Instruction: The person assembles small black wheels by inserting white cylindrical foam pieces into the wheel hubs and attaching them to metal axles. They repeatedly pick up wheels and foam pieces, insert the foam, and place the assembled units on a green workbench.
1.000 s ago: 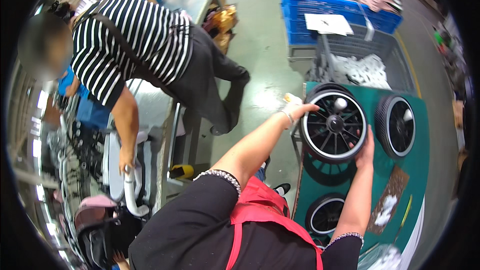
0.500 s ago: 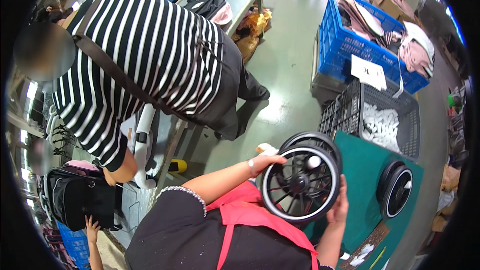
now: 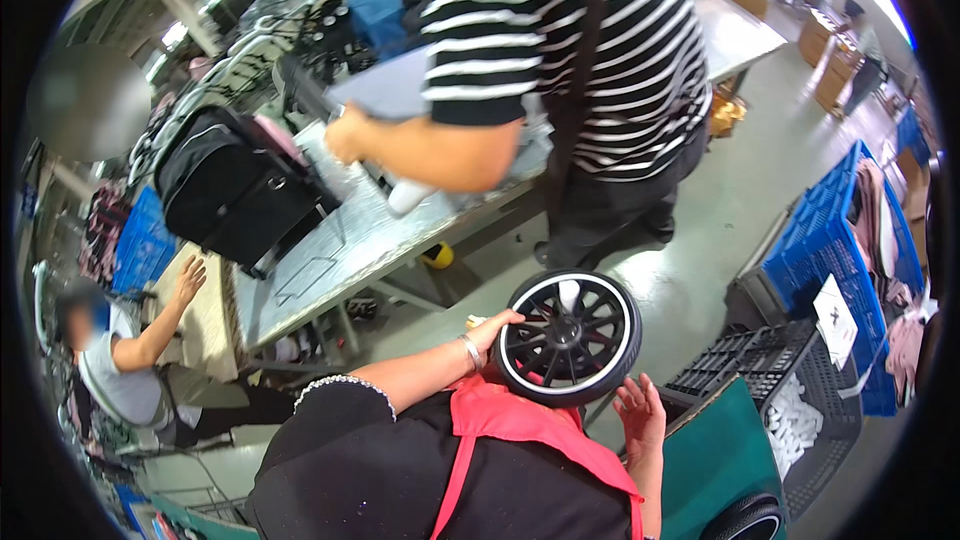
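Note:
A black spoked stroller wheel [image 3: 564, 333] with a white ring round its rim is held up in front of my chest. My left hand [image 3: 487, 336] grips its left edge, with the thumb showing on top and the other fingers mostly hidden. Just off the wheel's lower right side is my right hand [image 3: 642, 415], open, palm up, fingers apart and nothing in it. A small white part shows near the hub. Whether a second wheel lies beneath this one, I cannot tell. More black wheels [image 3: 745, 522] rest on the green table [image 3: 715, 455] at lower right.
Ahead, a person in a striped shirt [image 3: 620, 50] leans over a metal worktable [image 3: 350, 265] bearing a black stroller seat [image 3: 235, 185]. Another person [image 3: 125, 355] reaches in from the left. On the right stand a grey crate [image 3: 825, 450] with white parts and a blue crate [image 3: 820, 240].
My view has swung left. My right hand has come off the wheels, while my left keeps its grip. Two wheels showed in my hands before; one shows now. The striped-shirt person stands more upright.

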